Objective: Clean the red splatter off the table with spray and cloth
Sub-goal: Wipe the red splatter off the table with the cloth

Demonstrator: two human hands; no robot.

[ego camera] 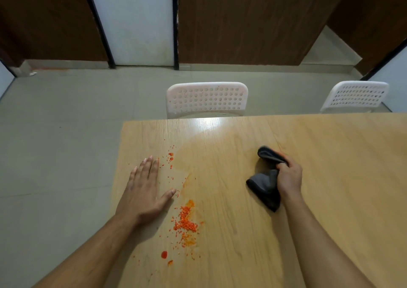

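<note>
A: What's on the far left?

B: Grey tiled floor (55, 133), and the left edge of the wooden table (330, 177). The left hand (144, 191) lies flat near that edge, palm down, fingers straight and close together, thumb spread out to the right. It holds nothing.

A: And the mess?

B: Just right of that hand. The red splatter (185, 221) is thickest below the thumb, a heap of orange-red crumbs with a yellowish smear at its top. A single red drop sits nearer the front edge, and loose specks run up past the fingertips. A faint damp smear spreads from there toward the middle of the table.

A: The cloth?

B: Right of centre, well apart from the splatter. The right hand (288, 177) grips a dark grey cloth (266, 184), fingers curled tight round its bunched middle. One end sticks up above the fist, the other hangs down to the table.

A: Any spray bottle?

B: I can't see one.

A: Behind the table?

B: Two white perforated chairs (207, 98), one centred, one at the far right.
</note>
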